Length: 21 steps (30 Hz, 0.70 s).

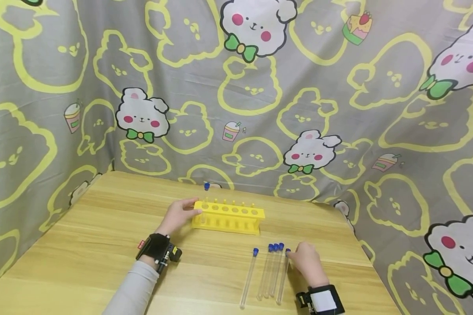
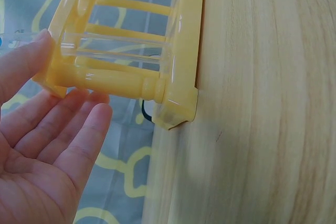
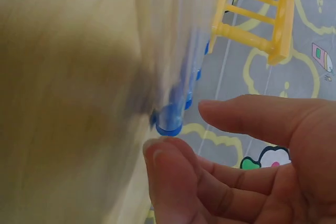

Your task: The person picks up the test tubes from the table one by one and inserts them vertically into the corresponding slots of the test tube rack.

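Note:
A yellow test tube rack (image 1: 228,215) stands on the wooden table (image 1: 102,245), with one blue-capped tube (image 1: 206,187) upright in its left end. My left hand (image 1: 189,209) rests at the rack's left end with straight fingers; in the left wrist view one fingertip (image 2: 41,41) touches the rack (image 2: 131,83) and the palm is empty. Several clear blue-capped tubes (image 1: 273,271) lie side by side on the table. My right hand (image 1: 293,258) is at the cap of the rightmost tube (image 1: 287,252). In the right wrist view its blue cap (image 3: 169,120) sits just above my forefinger, the thumb (image 3: 247,113) apart from it.
One tube (image 1: 249,276) lies a little left of the others. A grey cloth with yellow shapes and cartoon bears (image 1: 142,116) hangs behind and around the table. The table's right edge (image 1: 372,267) runs close to my right hand.

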{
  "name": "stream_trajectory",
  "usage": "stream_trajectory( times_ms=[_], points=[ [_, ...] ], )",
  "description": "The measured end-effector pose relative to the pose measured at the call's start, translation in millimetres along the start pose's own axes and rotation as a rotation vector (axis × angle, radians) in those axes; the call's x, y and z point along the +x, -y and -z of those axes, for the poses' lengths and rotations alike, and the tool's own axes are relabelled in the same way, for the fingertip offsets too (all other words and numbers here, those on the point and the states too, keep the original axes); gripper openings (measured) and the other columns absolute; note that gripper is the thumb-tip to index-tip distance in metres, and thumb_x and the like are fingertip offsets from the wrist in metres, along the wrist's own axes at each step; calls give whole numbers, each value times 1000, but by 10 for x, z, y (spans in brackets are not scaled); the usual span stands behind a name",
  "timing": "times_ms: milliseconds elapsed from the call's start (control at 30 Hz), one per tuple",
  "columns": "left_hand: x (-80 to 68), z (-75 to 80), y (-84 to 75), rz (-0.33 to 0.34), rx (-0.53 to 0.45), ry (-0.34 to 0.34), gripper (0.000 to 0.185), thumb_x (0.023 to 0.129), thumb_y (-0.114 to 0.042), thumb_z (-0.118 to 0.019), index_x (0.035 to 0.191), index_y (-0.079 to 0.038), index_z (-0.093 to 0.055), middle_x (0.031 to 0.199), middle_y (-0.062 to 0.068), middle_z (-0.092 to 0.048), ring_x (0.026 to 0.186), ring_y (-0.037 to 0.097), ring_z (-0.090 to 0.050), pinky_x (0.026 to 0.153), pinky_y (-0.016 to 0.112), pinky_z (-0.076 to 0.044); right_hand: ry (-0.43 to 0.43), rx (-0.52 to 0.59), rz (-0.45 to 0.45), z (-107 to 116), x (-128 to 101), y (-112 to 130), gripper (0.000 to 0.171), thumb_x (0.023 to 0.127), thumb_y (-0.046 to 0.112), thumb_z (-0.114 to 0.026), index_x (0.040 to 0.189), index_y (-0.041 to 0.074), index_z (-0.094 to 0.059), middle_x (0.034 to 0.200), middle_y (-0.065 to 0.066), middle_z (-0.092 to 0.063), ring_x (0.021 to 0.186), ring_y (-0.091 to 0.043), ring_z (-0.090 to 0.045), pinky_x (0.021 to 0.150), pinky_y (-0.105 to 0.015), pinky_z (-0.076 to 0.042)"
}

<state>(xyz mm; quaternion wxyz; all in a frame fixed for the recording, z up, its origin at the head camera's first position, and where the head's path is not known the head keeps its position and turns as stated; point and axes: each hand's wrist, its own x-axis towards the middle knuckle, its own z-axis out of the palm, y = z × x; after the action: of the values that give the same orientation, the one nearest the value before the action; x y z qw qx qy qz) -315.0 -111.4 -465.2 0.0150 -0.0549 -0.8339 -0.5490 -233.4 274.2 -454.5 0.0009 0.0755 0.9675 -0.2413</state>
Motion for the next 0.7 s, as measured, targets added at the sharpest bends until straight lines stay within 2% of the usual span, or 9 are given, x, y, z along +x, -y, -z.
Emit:
stream_trajectory(
  times_ms=[133,267,500,700],
  points=[
    [-1,2,-3,0,-4,7,55,90,-27,-70,139,-10,-53,142,14,-55,125,34,-57,106,48,-47,37,19,-38,-28,2,-20,38,86,13,-63,50,8,-51,39,0,-51,31,-8,-45,34,-16,-31],
    [-1,0,0,3,-7,7,55,90,-28,-70,140,-10,-53,142,14,-54,126,34,-57,106,48,-47,54,35,-50,-49,7,-45,34,85,12,-62,53,4,-55,41,0,-52,34,-11,-51,36,-18,-38],
    [-4,-2,11,9,-9,15,56,89,-29,-70,139,-11,-53,143,14,-54,126,34,-56,106,49,-47,106,84,-82,-104,39,-114,22,86,14,-65,67,2,-63,42,1,-51,36,-11,-52,38,-21,-45],
    [7,7,14,-10,0,8,56,90,-27,-70,140,-9,-52,142,17,-54,125,36,-57,105,48,-48,125,157,-100,-101,63,-137,26,84,11,-65,59,2,-60,43,-1,-54,36,-10,-51,37,-21,-45]
  ],
)
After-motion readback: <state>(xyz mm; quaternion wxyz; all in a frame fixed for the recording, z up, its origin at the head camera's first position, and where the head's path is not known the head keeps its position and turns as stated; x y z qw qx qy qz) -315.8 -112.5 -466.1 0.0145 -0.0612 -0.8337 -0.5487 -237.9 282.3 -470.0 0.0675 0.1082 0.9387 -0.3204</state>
